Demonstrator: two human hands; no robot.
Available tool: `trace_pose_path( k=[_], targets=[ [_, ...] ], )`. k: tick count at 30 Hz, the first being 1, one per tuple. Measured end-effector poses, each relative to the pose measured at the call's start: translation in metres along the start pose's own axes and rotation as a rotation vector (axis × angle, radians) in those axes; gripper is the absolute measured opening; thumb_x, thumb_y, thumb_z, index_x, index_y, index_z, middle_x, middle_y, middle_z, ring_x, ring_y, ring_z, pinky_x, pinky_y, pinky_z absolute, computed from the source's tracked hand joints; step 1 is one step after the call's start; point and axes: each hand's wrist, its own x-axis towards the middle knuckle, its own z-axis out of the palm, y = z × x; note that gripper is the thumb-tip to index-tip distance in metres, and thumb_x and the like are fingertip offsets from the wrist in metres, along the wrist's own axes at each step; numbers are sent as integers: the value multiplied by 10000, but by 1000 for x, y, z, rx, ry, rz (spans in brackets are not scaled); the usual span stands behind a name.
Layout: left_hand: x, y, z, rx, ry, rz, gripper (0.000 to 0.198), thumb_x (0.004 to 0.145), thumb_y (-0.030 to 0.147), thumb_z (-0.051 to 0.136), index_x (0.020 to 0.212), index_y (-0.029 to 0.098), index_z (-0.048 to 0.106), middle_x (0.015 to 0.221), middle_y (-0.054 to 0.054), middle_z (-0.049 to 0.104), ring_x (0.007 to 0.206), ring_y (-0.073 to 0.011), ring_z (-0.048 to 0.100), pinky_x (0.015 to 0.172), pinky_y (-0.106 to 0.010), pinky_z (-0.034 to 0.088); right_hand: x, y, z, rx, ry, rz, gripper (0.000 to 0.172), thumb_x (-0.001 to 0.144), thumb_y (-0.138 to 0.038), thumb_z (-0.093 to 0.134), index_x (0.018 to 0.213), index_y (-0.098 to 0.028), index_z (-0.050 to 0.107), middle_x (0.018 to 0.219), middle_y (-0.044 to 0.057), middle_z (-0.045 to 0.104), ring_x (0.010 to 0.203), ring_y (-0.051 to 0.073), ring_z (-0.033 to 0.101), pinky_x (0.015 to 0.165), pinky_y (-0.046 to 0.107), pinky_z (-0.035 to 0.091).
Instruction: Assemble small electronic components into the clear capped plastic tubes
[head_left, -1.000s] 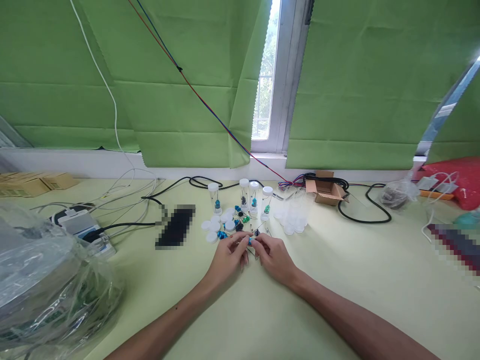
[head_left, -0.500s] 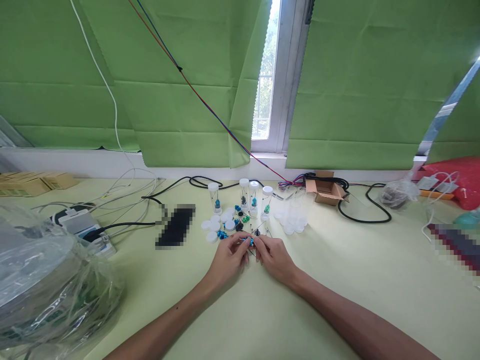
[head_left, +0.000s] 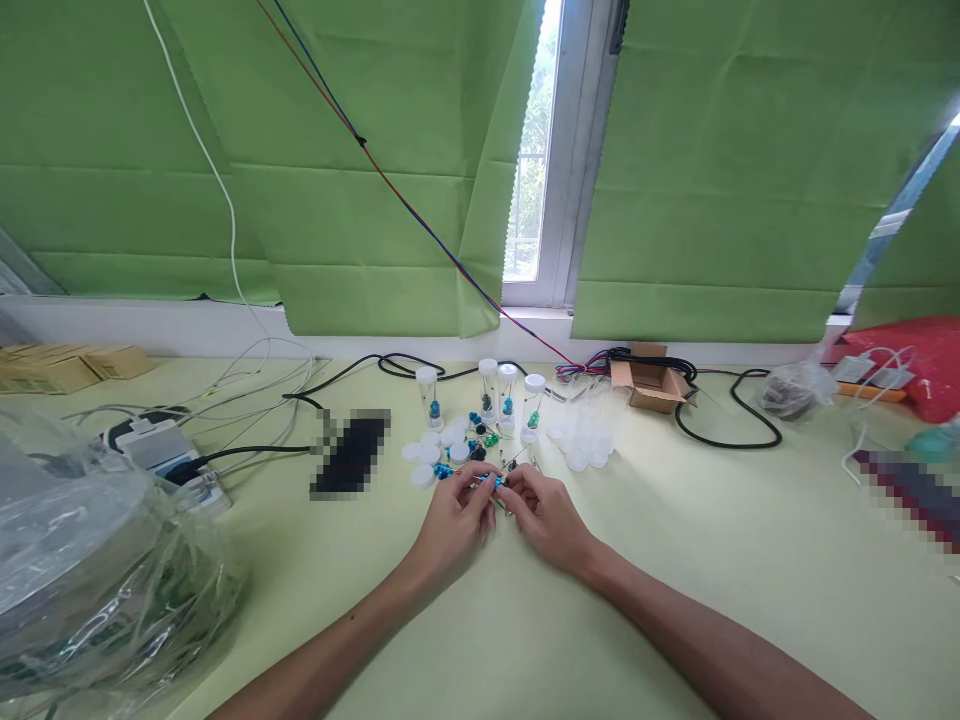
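My left hand (head_left: 454, 515) pinches a small shiny blue part (head_left: 491, 481) between thumb and fingertips. Curled inward from the other side, my right hand (head_left: 553, 515) has its fingers closed on the right end of the same part, where something dark shows. Just beyond the fingers lie loose blue pieces (head_left: 444, 470), a green piece (head_left: 491, 440) and black pieces (head_left: 478, 454). Thin metal pins lie among them, partly covered by my hands. Behind stand several clear capped tubes, among them one with a blue piece (head_left: 427, 395) and one with a green piece (head_left: 534, 405).
White round caps (head_left: 423, 474) lie left of the loose pieces; clear empty tubes (head_left: 589, 440) lie right. A cardboard box (head_left: 652, 385) and black cables sit at the back. Left are a dark blurred slab (head_left: 351, 452), a power strip (head_left: 176, 455) and a plastic-wrapped spool (head_left: 97, 560).
My right thumb and fingertips have shifted slightly around the blue part's right end, so more of it shows. My left hand has hardly moved.
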Motion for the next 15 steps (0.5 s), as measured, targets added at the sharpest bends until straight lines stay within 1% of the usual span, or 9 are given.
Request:
trace_pose_path(
  k=[4, 10, 12, 15],
  targets=[
    [0, 0, 0, -25, -10, -3, 347, 855, 485, 587, 976, 160, 600, 501, 39, 541, 424, -112, 469, 456, -230, 374, 0, -1, -1, -22, -10, 1, 272, 976, -373, 447, 796, -196, 545, 640, -18, 570, 556, 118, 507, 556, 235, 402],
    [-1, 4, 3, -57, -7, -1, 374, 825, 496, 618, 977, 154, 633, 543, 21, 570, 431, -112, 473, 439, -231, 377, 2, -2, -2, -86, -7, -33, 446, 1012, -378, 362, 627, -198, 498, 564, -24, 522, 534, 113, 489, 577, 243, 387],
    [-1, 4, 3, -54, -8, 5, 374, 826, 500, 615, 975, 158, 640, 547, 20, 572, 431, -112, 474, 438, -231, 376, 2, -2, -1, -72, 1, -18, 428, 1011, -388, 362, 667, -198, 529, 566, -22, 533, 525, 115, 492, 567, 246, 391],
    [-1, 4, 3, -38, 6, 3, 380, 836, 503, 602, 993, 158, 637, 500, 35, 539, 418, -115, 467, 442, -231, 372, 2, -1, 0, -12, 17, 11, 257, 980, -402, 442, 898, -197, 573, 622, -22, 572, 537, 123, 516, 536, 240, 397]
  ],
)
